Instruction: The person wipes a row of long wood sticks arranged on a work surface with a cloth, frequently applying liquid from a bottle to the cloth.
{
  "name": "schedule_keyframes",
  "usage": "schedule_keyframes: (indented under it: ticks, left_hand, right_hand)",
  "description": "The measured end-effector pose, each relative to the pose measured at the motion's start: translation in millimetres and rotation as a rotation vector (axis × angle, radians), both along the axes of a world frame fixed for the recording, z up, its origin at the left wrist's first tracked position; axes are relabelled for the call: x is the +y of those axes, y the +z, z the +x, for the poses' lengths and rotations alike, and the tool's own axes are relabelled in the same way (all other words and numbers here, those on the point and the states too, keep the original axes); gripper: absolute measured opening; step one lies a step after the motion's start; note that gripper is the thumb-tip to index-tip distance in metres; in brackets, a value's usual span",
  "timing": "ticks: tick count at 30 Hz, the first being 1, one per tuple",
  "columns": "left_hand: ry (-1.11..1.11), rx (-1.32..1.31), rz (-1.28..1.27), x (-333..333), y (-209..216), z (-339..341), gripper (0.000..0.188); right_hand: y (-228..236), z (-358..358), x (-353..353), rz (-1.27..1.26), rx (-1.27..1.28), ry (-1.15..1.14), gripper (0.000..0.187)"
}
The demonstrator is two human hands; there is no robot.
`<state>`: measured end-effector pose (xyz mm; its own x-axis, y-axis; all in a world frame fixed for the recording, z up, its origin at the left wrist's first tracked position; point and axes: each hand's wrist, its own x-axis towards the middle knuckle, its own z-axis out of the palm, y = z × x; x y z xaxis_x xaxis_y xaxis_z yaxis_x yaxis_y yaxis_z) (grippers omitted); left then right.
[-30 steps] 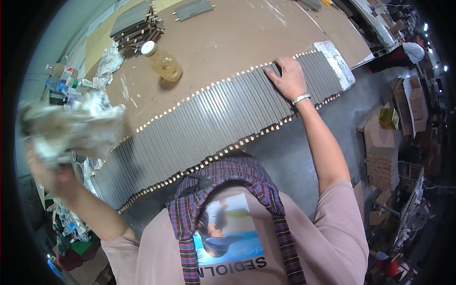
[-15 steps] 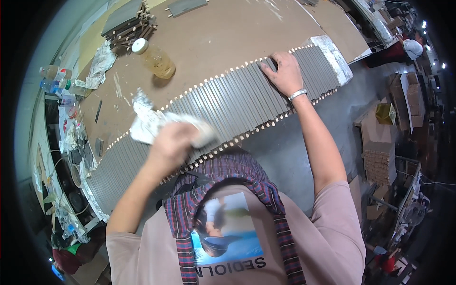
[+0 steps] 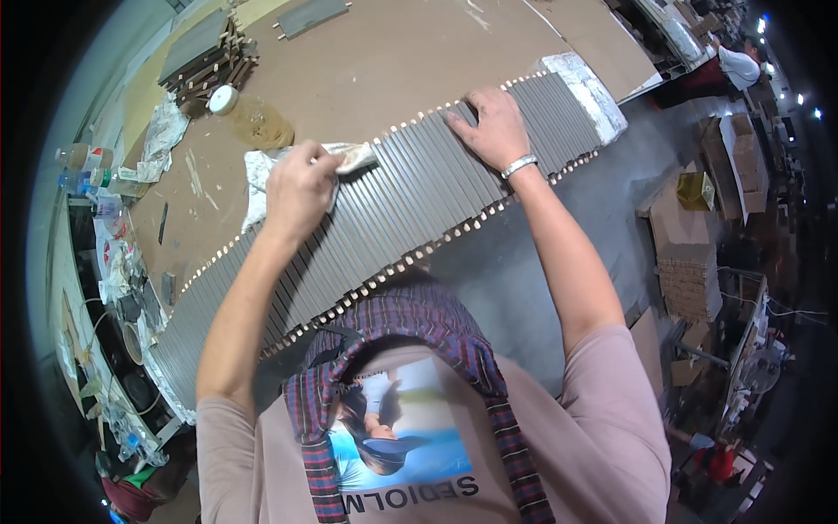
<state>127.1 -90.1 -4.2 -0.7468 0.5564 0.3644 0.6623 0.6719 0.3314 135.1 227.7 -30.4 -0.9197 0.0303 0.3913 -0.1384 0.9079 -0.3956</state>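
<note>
A long row of narrow grey slats (image 3: 410,183) with pale peg-like ends lies slantwise along the near edge of the brown table. My left hand (image 3: 301,188) is closed around a crumpled white cloth (image 3: 353,159), at the row's far edge left of its middle. Part of the cloth hangs over the slats beside the hand. Farther right, my right hand (image 3: 493,131) rests on the slats with thumb and fingers spread, holding nothing. Just beyond the cloth a jar (image 3: 262,124) of yellowish liquid with a white lid lies tilted or appears so through the lens.
A white-wrapped block (image 3: 587,98) sits at the row's right end. Stacked grey slatted pieces (image 3: 209,61) stand at the back left, with plastic bottles (image 3: 87,159) along the left edge. Cartons (image 3: 690,279) are piled on the right. Another person (image 3: 738,68) is at the far right.
My left hand has carried the cloth away from me across the slats to their far edge. My right hand stays on the slats. The whole view has shifted slightly.
</note>
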Motion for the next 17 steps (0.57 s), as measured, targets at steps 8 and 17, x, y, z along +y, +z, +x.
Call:
schedule_keyframes:
  ticks: [8, 17]
  left_hand:
    - [0.137, 0.029, -0.034, -24.5, -6.6, -22.0, 0.015]
    - [0.141, -0.006, -0.12, -28.4, -10.8, -5.0, 0.029]
  right_hand:
    - [7.7, 1.9, -5.5, -0.014, -0.025, 0.002, 0.038]
    - [-2.1, -2.6, 3.1, -0.001, -0.09, -0.005, 0.042]
